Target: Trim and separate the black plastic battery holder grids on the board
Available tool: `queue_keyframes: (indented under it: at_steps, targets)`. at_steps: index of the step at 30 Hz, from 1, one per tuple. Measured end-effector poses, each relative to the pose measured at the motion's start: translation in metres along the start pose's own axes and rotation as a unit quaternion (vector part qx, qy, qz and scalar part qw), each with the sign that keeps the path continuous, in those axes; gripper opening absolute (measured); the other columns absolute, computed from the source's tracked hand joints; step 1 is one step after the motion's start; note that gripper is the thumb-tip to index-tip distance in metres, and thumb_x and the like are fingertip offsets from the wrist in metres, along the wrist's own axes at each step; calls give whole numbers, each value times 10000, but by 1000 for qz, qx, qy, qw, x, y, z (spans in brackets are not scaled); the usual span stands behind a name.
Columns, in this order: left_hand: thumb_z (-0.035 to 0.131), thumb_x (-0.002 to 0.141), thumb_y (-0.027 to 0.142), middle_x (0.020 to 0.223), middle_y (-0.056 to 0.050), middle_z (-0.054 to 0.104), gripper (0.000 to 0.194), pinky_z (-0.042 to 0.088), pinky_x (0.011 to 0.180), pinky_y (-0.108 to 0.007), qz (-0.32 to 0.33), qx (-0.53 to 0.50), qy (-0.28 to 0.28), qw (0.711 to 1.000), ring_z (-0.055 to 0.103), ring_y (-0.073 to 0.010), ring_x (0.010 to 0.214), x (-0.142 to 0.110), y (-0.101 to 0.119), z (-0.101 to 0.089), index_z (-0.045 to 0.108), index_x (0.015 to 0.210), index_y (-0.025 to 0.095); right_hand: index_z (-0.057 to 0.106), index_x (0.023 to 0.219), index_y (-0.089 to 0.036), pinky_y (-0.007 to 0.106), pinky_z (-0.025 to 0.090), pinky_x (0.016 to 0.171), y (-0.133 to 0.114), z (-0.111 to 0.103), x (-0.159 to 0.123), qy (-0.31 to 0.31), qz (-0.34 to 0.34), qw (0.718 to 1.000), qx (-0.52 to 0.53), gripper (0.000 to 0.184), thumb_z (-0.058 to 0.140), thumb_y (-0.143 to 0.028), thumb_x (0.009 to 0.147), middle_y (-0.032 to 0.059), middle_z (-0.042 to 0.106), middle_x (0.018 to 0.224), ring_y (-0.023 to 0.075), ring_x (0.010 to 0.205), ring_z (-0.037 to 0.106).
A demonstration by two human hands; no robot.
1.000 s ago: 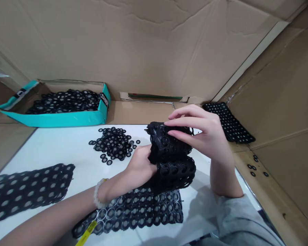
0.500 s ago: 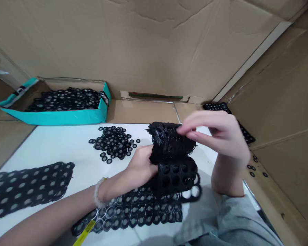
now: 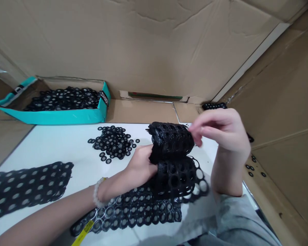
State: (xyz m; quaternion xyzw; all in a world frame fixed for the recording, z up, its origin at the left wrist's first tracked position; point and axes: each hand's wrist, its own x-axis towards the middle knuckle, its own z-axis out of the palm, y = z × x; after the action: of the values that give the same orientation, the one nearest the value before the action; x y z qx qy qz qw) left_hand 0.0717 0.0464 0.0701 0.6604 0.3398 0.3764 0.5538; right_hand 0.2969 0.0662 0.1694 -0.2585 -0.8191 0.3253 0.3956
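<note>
My left hand (image 3: 141, 164) grips a bunched black perforated rubber sheet (image 3: 170, 141), pressing on its left side. The sheet is folded into a rough roll, and its lower part (image 3: 177, 177) hangs in a holed web with empty round holes at the right edge. My right hand (image 3: 220, 131) is raised just right of the roll, fingers loosely curled. Its fingertips are almost at the roll, and it holds nothing. Under my left forearm lies a flat sheet of black rings with grey centres (image 3: 128, 212), with a yellow tag (image 3: 83, 232) at its lower left.
A loose pile of black rings (image 3: 113, 141) lies on the white table (image 3: 66, 143). A long studded black sheet (image 3: 28, 189) lies at left. A teal box (image 3: 59, 118) holds many rings. Cardboard lines the surroundings, with a few rings (image 3: 251, 167) on the right.
My right hand has drawn away to the right from the roll. The sheet's lower holed part has spread further right, and the head view has shifted slightly.
</note>
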Motion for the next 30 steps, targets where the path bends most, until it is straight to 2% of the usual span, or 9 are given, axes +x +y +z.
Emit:
queue_keyframes:
  at_steps: [2,3,6,13,15,18,20,24,30]
  targets:
    - [621,647,81,864,-15,708,220,541,692,-252,-4,10,1,1000,656,-222,843,-1,-2,0,699,849,119,726,1012,-209,229,511,622,4,6,7,48,31,993,-106,177,646,-315,894,29,721,875,110,698,640]
    - [624,650,85,863,-15,707,211,537,685,-248,-4,16,1,1000,653,-217,835,-2,-2,0,695,846,121,732,1007,-209,252,525,687,6,10,11,52,39,986,-154,184,670,-321,875,44,725,943,131,779,652]
    - [632,652,92,848,-13,698,168,519,648,-230,1,37,1,999,638,-202,804,-2,-2,-1,677,811,121,747,978,-220,317,527,832,10,16,19,9,35,976,-216,186,679,-352,865,56,725,981,178,922,653]
    - [615,638,81,809,2,682,141,504,650,-213,1,35,0,999,621,-182,788,1,0,-1,665,763,123,748,864,-222,314,531,838,4,19,14,37,12,972,-232,132,656,-314,883,42,730,910,172,881,668]
    - [625,642,95,804,3,678,119,495,631,-210,-1,34,-1,999,615,-178,773,1,0,-1,657,753,125,747,934,-224,319,537,841,1,20,13,32,21,970,-239,151,644,-327,892,48,733,933,178,894,670]
    - [637,655,117,796,5,667,92,491,634,-212,0,31,-1,1000,609,-179,782,0,0,0,640,746,133,699,1143,-247,363,518,932,1,22,14,22,23,964,-264,270,625,-350,906,60,713,1107,204,1040,645]
    - [627,657,111,774,13,646,82,474,620,-202,1,41,-1,999,585,-163,761,-1,1,0,621,734,138,669,1204,-261,382,491,986,3,23,16,-2,17,963,-270,293,580,-336,935,55,690,1182,206,1115,616]
    - [603,630,93,720,34,592,88,423,562,-184,2,64,1,998,493,-117,673,0,3,-1,579,699,143,706,1095,-251,370,486,985,7,25,19,-25,4,967,-254,226,530,-294,960,45,706,1121,192,1094,621]
    - [611,625,117,740,24,607,88,445,580,-192,-9,58,-4,998,538,-139,702,0,1,0,590,707,140,730,892,-231,365,508,921,8,30,19,63,-18,966,-250,121,621,-285,899,42,724,981,190,966,655]
